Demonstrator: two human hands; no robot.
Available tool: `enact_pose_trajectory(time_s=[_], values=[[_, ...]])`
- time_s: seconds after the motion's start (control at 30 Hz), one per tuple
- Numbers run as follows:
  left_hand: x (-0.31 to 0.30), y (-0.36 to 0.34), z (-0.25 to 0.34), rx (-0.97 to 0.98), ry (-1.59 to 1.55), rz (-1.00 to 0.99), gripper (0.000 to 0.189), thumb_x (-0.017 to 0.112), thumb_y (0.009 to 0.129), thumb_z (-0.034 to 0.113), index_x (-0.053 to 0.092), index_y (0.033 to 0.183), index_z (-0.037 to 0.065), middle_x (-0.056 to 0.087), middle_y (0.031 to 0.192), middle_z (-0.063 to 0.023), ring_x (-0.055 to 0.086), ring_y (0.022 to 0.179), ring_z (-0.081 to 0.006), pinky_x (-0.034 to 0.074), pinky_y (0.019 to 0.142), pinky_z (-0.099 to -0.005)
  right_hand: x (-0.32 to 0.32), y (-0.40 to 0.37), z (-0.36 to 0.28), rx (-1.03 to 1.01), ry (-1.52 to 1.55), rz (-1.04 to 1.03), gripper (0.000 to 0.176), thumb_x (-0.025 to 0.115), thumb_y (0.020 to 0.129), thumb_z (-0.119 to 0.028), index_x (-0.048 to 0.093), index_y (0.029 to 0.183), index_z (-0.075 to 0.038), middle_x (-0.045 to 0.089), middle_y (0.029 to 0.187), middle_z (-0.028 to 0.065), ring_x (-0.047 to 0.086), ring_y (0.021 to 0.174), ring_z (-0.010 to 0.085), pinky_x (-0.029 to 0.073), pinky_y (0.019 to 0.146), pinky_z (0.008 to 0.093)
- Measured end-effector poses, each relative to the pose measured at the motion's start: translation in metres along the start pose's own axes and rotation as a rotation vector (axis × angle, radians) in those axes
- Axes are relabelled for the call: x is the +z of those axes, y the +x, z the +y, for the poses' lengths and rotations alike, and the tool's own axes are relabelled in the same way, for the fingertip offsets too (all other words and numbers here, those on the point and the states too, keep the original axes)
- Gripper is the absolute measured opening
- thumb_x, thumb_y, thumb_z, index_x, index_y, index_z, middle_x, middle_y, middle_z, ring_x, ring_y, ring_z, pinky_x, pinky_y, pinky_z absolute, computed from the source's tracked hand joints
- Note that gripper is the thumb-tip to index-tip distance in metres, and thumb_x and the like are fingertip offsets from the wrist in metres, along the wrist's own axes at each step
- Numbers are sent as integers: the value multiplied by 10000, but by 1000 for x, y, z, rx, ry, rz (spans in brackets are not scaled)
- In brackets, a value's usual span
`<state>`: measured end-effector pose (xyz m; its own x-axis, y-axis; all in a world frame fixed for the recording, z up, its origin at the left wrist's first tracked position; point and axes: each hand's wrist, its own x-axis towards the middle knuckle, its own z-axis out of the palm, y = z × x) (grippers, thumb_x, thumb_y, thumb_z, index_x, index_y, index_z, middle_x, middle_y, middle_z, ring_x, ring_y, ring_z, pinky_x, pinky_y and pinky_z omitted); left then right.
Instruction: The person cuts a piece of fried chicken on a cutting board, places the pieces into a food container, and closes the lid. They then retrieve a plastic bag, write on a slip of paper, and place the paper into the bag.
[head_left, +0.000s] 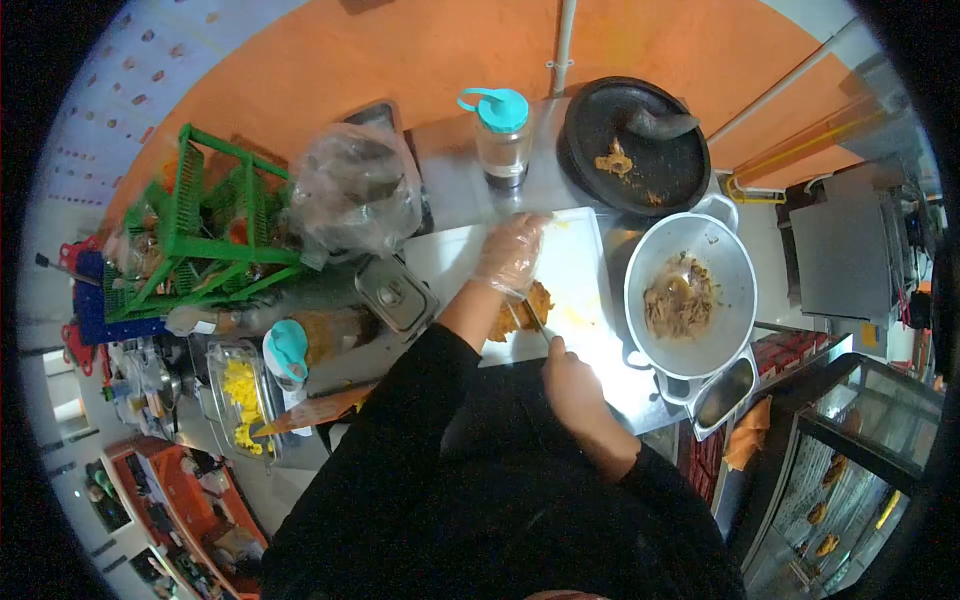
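Left hand (510, 255), in a clear plastic glove, is lying flat on the white cutting board (580, 265). The fingers are stretched out and not gripping; the heel of the palm is touching the far edge of the fried piece (520, 312).

The fried piece, orange-brown and flat, is lying on the near part of the board, between my two hands.

Right hand (568, 375), bare, is closing tight around the handle of the knife (536, 322). The thin blade is pointing away from me and meeting the fried piece at its right side. I cannot tell how deep it is sitting.

Just right of the board, a metal pan (735, 270) is holding brown shreds. Beyond the board, a black stone mortar (600, 125) is standing with its pestle (662, 123) lying inside. A bottle (500, 135) with a teal cap is standing left of the mortar. Further left, a plastic bag (355, 190) is leaning beside a green rack (215, 225).
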<state>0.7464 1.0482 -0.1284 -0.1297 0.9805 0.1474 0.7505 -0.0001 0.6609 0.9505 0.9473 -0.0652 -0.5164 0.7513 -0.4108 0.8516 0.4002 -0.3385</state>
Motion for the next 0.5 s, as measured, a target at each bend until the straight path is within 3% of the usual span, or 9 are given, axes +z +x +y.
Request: enact_pose_trajectory(time_s=[0.13, 0.33, 0.5], values=[[-1, -1, -1, 65, 17, 32, 366, 542, 886, 26, 583, 1242, 98, 632, 1177, -160, 608, 1060, -375, 498, 932, -454, 9, 5, -7, 83, 45, -88, 202, 514, 933, -127, 450, 1065, 13, 668, 796, 255, 684, 731, 433, 557, 636, 517], [8, -2, 1, 171, 136, 82, 410, 529, 874, 24, 576, 1274, 100, 631, 1212, -149, 605, 1101, -353, 489, 961, -440, 32, 2, 13, -10, 123, 46, 123, 490, 928, -101, 457, 1026, -34, 684, 804, 214, 700, 703, 392, 577, 600, 476], [10, 0, -12, 18, 159, -55, 410, 483, 917, 80, 562, 1313, 153, 622, 1261, -108, 581, 1175, -309, 474, 986, -436, 21, 3, -1, 1, 59, 35, 148, 466, 937, -77, 458, 1077, -32, 687, 808, 211, 699, 720, 403, 574, 608, 477]])
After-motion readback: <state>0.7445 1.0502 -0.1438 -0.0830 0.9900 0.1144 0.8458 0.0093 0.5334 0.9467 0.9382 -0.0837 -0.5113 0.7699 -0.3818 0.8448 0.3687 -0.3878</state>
